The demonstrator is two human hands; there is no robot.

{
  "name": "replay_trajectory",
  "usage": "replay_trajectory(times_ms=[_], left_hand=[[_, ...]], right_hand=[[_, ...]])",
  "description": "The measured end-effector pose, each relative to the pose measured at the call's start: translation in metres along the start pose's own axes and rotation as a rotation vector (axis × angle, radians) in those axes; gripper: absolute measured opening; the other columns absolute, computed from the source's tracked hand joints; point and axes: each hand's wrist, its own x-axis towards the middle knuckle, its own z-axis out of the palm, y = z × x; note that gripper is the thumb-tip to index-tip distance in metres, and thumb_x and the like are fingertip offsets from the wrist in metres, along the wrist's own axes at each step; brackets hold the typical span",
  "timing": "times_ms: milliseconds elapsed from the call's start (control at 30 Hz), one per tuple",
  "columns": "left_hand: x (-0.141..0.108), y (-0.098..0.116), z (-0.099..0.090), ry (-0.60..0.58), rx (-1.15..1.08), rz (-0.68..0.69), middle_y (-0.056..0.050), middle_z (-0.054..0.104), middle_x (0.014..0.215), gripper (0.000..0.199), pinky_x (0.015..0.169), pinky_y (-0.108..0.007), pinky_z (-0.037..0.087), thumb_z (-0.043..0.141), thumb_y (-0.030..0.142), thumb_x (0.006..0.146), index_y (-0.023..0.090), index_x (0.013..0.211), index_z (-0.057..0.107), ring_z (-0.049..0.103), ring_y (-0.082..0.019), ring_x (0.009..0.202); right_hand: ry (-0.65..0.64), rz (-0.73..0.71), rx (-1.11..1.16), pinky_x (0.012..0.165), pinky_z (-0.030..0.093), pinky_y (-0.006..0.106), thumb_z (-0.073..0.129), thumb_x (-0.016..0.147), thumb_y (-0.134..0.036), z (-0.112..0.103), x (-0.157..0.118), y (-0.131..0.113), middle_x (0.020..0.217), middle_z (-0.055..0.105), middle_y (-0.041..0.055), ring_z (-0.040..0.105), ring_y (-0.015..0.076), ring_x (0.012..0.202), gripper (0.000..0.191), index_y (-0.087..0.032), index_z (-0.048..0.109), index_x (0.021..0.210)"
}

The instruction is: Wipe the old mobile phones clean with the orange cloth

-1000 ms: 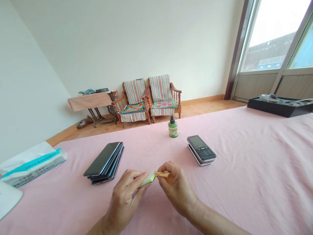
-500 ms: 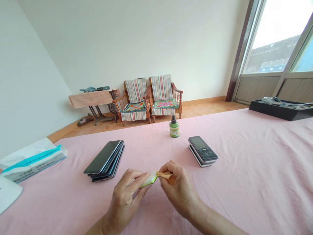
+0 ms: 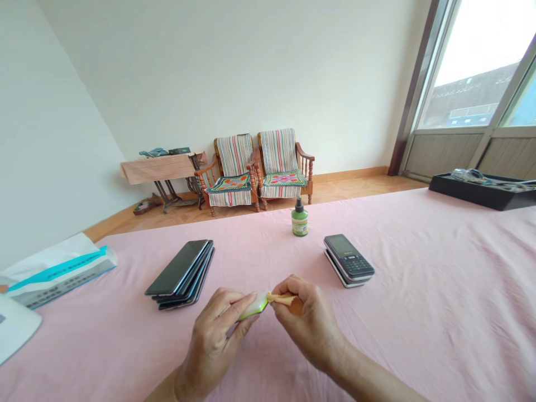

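Note:
My left hand (image 3: 218, 329) is closed round a small white mobile phone (image 3: 256, 307) with a lime-green edge, partly covered by the fingers. Pinched in my right hand (image 3: 307, 321) is a yellow-orange cloth (image 3: 285, 300), its gathered tip touching the phone's right end. To the left lies a slightly fanned stack of dark smartphones (image 3: 180, 271). A black keypad phone (image 3: 348, 257) rests on top of other phones at the right. Beyond the hands a green spray bottle (image 3: 300, 222) with a black top stands upright.
Pink cloth (image 3: 419, 290) covers the table. A white and blue plastic packet (image 3: 62, 273) lies at the left, near a white object (image 3: 17, 329) cut off by the frame. A black tray (image 3: 481, 192) with cables sits at the far right. Two chairs (image 3: 280, 162) stand beyond the table.
The camera view has shifted very slightly. Both hands keep nearly the same pose, with the cloth still at the phone's end.

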Motion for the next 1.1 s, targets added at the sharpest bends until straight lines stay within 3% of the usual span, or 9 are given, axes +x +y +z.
replay_trajectory(times_ms=[267, 467, 767, 900, 1100], left_hand=[[0.001, 0.000, 0.001, -0.002, 0.016, -0.006, -0.006, 0.062, 0.084, 0.026, 0.065, -0.027, 0.052, 0.057, 0.013, 0.090, 0.018, 0.115, 0.063, 0.059, -0.018, 0.078], [0.000, 0.000, 0.001, 0.003, 0.021, 0.005, -0.006, 0.063, 0.083, 0.023, 0.064, -0.027, 0.052, 0.057, 0.015, 0.090, 0.017, 0.112, 0.064, 0.060, -0.017, 0.075], [-0.003, -0.003, 0.001, -0.017, 0.005, -0.015, -0.006, 0.062, 0.085, 0.025, 0.067, -0.027, 0.052, 0.055, 0.014, 0.091, 0.018, 0.115, 0.062, 0.059, -0.017, 0.079], [0.000, 0.000, -0.003, -0.001, -0.015, -0.066, -0.006, 0.061, 0.087, 0.023, 0.068, -0.027, 0.052, 0.056, 0.016, 0.090, 0.018, 0.112, 0.063, 0.059, -0.018, 0.080], [0.001, 0.008, -0.006, 0.043, -0.159, -0.172, -0.006, 0.058, 0.089, 0.019, 0.067, -0.022, 0.052, 0.053, 0.017, 0.091, 0.018, 0.108, 0.061, 0.059, -0.016, 0.080]], right_hand=[[0.005, -0.034, 0.015, 0.058, 0.040, 0.020, 0.056, 0.070, -0.005, -0.001, 0.001, 0.002, 0.065, 0.060, -0.0004, 0.055, 0.0118, 0.061, 0.013, -0.016, 0.063, 0.066], [-0.001, 0.038, -0.060, 0.056, 0.038, 0.022, 0.056, 0.070, -0.006, -0.003, 0.003, 0.003, 0.064, 0.061, 0.0003, 0.055, 0.0128, 0.060, 0.013, -0.015, 0.063, 0.066], [-0.021, -0.024, -0.055, 0.058, 0.038, 0.022, 0.055, 0.070, -0.003, -0.004, 0.002, 0.003, 0.066, 0.060, -0.0004, 0.054, 0.0121, 0.061, 0.015, -0.016, 0.062, 0.068], [-0.050, -0.105, 0.056, 0.057, 0.039, 0.020, 0.054, 0.074, -0.004, -0.005, -0.002, -0.001, 0.069, 0.058, -0.0010, 0.054, 0.0115, 0.063, 0.014, -0.017, 0.061, 0.072], [0.044, -0.165, 0.061, 0.058, 0.038, 0.021, 0.054, 0.079, -0.008, -0.008, -0.003, -0.005, 0.068, 0.054, -0.0025, 0.051, 0.0112, 0.063, 0.012, -0.018, 0.057, 0.074]])
